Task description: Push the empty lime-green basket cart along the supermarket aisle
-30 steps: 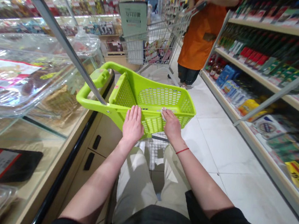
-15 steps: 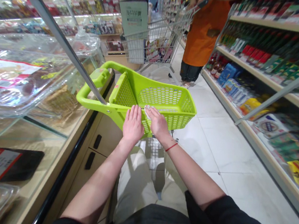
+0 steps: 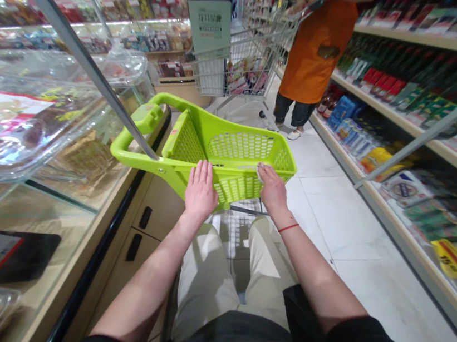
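Note:
A lime-green plastic shopping cart [image 3: 232, 175] with perforated sides stands in front of my knees, its handle to the left. My left hand [image 3: 202, 190] lies flat on the cart's near rim, fingers stretched out over the edge and nothing seen in them. Farther right along the same rim, my right hand [image 3: 273, 190] presses a small white wipe [image 3: 260, 172] against the plastic near the cart's front corner. Most of the wipe is hidden under the fingers. Inside the basket a folding divider [image 3: 186, 140] stands near the handle end.
A person in an orange apron [image 3: 324, 49] stands beyond, holding a wire trolley [image 3: 243, 55] loaded with packages. Shelves [image 3: 420, 120] of bottles and packs line the right. On the left is a glass-topped counter [image 3: 115, 218] with wrapped food. White floor tiles [image 3: 325, 206] run between.
My right hand has slid right along the rim with the wipe, away from my left hand. My left hand stays at nearly the same place on the rim.

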A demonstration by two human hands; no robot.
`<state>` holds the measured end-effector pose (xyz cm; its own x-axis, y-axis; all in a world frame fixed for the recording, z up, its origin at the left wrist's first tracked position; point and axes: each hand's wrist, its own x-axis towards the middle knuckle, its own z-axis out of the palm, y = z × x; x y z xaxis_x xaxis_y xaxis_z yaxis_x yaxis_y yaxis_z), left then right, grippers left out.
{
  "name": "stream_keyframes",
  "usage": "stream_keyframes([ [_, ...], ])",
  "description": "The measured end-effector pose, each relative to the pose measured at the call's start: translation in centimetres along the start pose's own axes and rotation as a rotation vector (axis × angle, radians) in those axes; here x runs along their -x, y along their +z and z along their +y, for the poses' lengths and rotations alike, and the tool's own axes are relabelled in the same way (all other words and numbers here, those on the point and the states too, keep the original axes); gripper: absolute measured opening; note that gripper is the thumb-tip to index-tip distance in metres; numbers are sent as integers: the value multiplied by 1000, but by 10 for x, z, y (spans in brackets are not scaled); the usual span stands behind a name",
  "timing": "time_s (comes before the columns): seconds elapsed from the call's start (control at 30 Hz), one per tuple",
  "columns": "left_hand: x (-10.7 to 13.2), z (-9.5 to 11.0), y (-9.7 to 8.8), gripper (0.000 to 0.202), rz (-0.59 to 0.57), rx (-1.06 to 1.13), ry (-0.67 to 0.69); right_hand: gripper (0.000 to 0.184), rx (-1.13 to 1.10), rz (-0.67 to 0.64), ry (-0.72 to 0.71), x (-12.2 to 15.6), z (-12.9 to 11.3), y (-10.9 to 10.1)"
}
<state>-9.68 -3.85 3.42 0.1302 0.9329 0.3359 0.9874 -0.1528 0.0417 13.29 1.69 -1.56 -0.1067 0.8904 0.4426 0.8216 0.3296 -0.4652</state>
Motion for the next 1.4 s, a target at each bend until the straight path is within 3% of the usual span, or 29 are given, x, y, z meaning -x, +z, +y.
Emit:
stream_keyframes([
  [0.2,1,1,-2,84,-20,-23,-2,66,-71,-113,-91,-8,-70,18],
  [0.3,1,0,-2,84,-16,-42,-1,64,-91,-152,-162,-12,-87,20],
  [0.43,1,1,-2,83,-12,-43,1,66,-82,-132,-189,-8,-71,15],
  [0.67,1,1,-2,83,-13,-16,-5,68,3,-32,-55,0,3,-3],
  [0.8,1,0,-1,84,-1,-2,2,64,21,23,2,1,28,-12],
  [0.93,1,0,-1,83,-5,-8,-2,66,3,53,26,2,13,-4],
  [1.2,2,0,1,85,28,-4,3,67,-98,-96,-125,-6,-72,21],
  [1.3,2,0,0,84,25,-18,3,67,-80,-128,-153,-5,-71,18],
  [1.4,2,0,-1,83,19,-25,2,72,-52,-100,-141,-1,-45,12],
])
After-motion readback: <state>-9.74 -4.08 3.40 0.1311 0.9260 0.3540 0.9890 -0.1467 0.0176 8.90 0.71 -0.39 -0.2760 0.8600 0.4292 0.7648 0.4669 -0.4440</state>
